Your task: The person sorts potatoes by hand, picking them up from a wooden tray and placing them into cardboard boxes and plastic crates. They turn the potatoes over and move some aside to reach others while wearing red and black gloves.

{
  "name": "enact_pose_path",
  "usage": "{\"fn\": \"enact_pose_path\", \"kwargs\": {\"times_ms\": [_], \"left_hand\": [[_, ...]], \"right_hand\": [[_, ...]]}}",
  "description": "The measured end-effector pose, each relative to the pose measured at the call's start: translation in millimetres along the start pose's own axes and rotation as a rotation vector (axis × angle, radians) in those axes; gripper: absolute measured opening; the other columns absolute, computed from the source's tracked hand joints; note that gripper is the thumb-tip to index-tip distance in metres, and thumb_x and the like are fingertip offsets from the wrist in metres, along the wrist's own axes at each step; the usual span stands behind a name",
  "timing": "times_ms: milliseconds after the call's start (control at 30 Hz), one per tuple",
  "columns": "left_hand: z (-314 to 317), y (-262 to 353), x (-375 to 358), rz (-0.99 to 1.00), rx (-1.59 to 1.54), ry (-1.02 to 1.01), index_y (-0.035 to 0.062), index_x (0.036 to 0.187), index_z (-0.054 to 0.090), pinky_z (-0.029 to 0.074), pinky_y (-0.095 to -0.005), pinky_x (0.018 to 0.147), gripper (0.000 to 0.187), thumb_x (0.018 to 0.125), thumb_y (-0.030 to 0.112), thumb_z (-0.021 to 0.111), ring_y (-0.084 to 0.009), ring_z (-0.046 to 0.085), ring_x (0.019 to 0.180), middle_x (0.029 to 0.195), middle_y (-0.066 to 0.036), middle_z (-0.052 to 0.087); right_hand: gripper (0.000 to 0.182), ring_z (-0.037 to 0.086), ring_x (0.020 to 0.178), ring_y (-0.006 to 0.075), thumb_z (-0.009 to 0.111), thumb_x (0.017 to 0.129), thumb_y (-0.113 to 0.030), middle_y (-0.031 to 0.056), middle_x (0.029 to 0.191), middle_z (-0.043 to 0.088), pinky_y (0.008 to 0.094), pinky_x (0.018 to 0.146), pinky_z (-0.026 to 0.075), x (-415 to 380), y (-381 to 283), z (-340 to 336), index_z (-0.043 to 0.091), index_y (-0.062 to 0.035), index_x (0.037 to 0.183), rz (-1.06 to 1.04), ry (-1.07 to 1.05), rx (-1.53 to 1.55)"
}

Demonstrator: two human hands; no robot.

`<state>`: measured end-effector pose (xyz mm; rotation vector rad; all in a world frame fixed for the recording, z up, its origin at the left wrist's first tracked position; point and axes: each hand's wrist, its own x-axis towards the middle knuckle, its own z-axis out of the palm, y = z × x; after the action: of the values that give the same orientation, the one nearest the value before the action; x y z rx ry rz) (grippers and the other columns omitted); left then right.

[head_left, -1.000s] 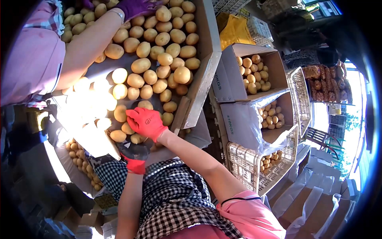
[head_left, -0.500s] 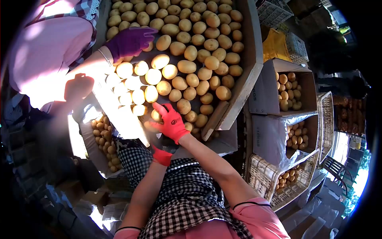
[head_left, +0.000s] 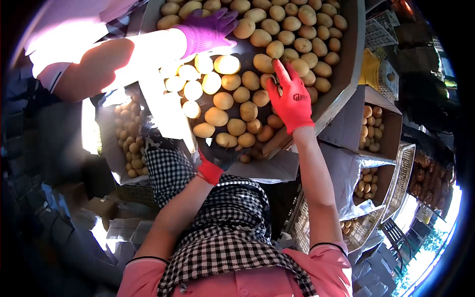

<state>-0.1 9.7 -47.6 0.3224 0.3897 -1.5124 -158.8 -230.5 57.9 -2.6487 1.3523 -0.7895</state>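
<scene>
Many yellow-skinned potatoes (head_left: 248, 111) lie loose on a sloping sorting tray (head_left: 343, 96) with raised wooden sides. My right hand (head_left: 293, 99), in a red glove, reaches over the right part of the tray. Its fingers are apart and rest against potatoes there. My left hand (head_left: 218, 156), in a red glove with a dark palm, is low at the tray's front lip, palm turned up. Its shaded fingers look stretched out, just below the nearest potatoes, and no potato shows in it.
Another person's purple-gloved hand (head_left: 212, 32) lies over potatoes at the tray's upper left. A potato-filled container (head_left: 129, 143) stands at left. On the right are cardboard boxes (head_left: 349, 121) of potatoes, a plastic crate (head_left: 398, 163) and a yellow cloth (head_left: 370, 69).
My right hand has moved up and right, away from my left hand, over the potatoes. The other person's purple-gloved hand has shifted right, and the head view has shifted too.
</scene>
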Motion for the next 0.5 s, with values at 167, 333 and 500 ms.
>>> {"fn": "enact_pose_path", "kwargs": {"times_ms": [167,333,500], "left_hand": [[-49.9,-15.7,3.1,0.183,0.266,0.148,0.0165,0.149,0.032,0.034,-0.0665,0.107,0.091,0.083,0.078,0.044,-0.0404,0.037,0.136,0.151,-0.013,0.036],[-80.3,-22.8,14.7,0.248,0.093,0.310,0.0170,0.148,0.034,0.035,-0.0639,0.107,0.089,0.084,0.077,0.043,-0.0385,0.039,0.135,0.149,-0.011,0.038],[-93.9,-36.2,28.6,0.256,0.080,0.339,0.0174,0.146,0.036,0.035,-0.0614,0.107,0.086,0.084,0.077,0.042,-0.0367,0.041,0.133,0.148,-0.008,0.041]], "right_hand": [[0.051,0.067,0.094,0.0282,0.071,0.083,-0.025,0.0142,0.106,0.068,0.0405,0.079,0.052,54.8,-62.2,81.4,0.057,-0.0150,0.131,0.267,-0.454,0.419],[0.056,0.049,0.129,0.0292,0.064,0.091,-0.017,0.0164,0.141,0.051,0.0387,0.105,0.041,-0.1,-35.3,51.6,0.045,-0.0090,0.144,0.163,-0.221,0.423],[0.091,0.060,0.101,0.0421,0.072,0.079,-0.050,0.0211,0.115,0.062,0.0527,0.083,0.045,-62.1,127.0,-78.2,0.031,-0.0058,0.148,0.005,0.485,-0.603]]}}
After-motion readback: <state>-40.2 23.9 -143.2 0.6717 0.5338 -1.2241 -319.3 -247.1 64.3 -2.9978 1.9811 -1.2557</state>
